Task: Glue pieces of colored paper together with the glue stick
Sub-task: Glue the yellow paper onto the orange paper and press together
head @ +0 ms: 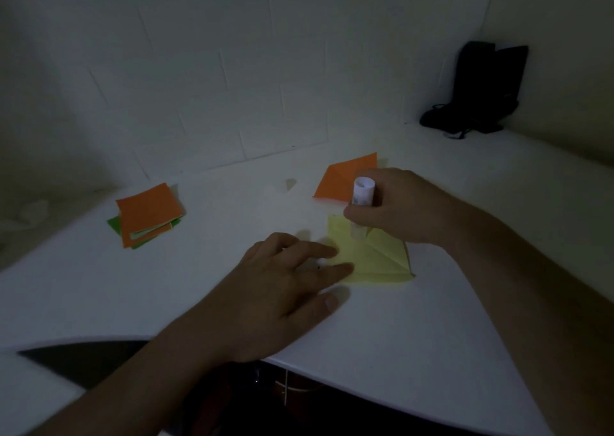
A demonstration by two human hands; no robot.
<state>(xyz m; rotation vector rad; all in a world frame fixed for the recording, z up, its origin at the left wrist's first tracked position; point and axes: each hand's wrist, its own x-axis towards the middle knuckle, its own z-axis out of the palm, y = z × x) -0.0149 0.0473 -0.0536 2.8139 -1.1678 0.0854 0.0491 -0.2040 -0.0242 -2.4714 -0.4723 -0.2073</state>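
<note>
A creased yellow paper square [375,259] lies on the white table in front of me. My right hand [398,206] grips a white glue stick [361,199] upright, its lower end touching the yellow paper near the far corner. My left hand [282,289] lies flat with straight fingers, and its fingertips press the yellow paper's left edge. Just behind the glue stick lies a folded orange paper [342,180], partly hidden by my right hand.
A stack of orange and green paper squares [146,214] sits at the left on the table [432,336]. A black bag [478,90] stands in the far right corner against the wall. The table's near edge curves in front of me.
</note>
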